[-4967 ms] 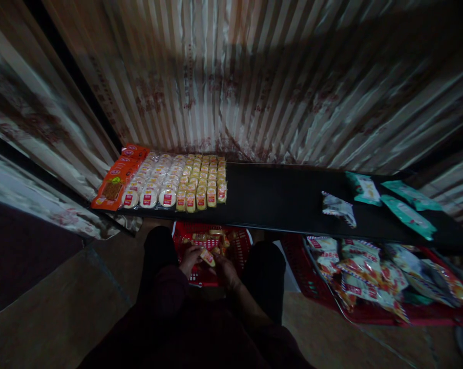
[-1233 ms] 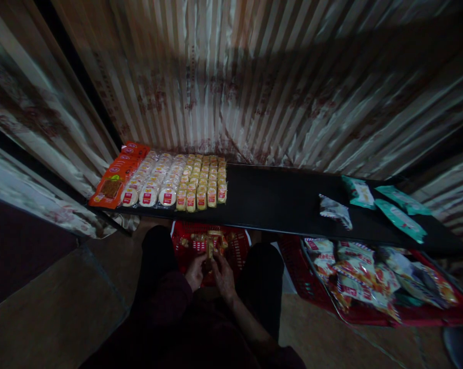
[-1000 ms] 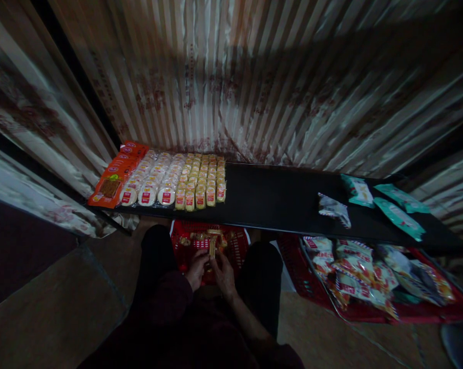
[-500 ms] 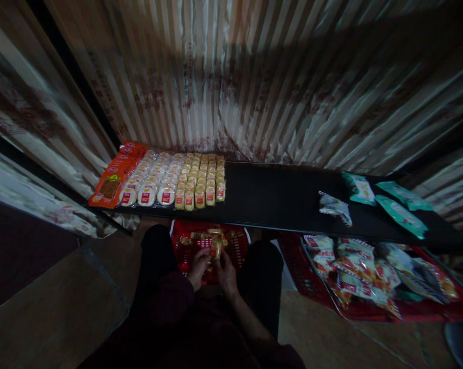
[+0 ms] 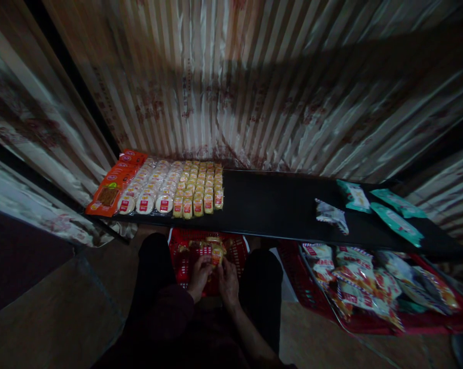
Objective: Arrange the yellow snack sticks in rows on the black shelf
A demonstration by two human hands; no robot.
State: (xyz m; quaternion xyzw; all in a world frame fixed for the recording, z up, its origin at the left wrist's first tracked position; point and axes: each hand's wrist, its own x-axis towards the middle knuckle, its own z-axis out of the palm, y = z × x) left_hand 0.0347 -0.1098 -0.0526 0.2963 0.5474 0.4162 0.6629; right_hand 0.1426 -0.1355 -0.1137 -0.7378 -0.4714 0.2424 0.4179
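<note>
Between my knees, over a red plastic basket (image 5: 239,252), both hands meet around a small yellow wrapped snack (image 5: 216,256) with an orange-red label. My left hand (image 5: 201,277) pinches its left side, while the fingers of my right hand (image 5: 227,281) close on its lower right. A few more yellow packets lie in the basket just beyond my fingers. On the black shelf (image 5: 270,205) above, rows of the same yellow packets (image 5: 198,192) stand beside rows of round white wrapped cakes (image 5: 145,204). Orange flat packs (image 5: 107,195) fill the left end.
Right of my knee, a larger red basket (image 5: 370,320) holds several bagged snacks (image 5: 354,266). Green packets (image 5: 396,224) and a silvery one (image 5: 331,215) lie on the shelf's right part. Striped curtain cloth (image 5: 231,77) hangs behind; dark metal posts (image 5: 74,77) frame the left.
The view has tilted slightly, so the shelf and baskets sit lower in the picture. Both hands still hold the yellow snack, now turned a little with its label facing up.
</note>
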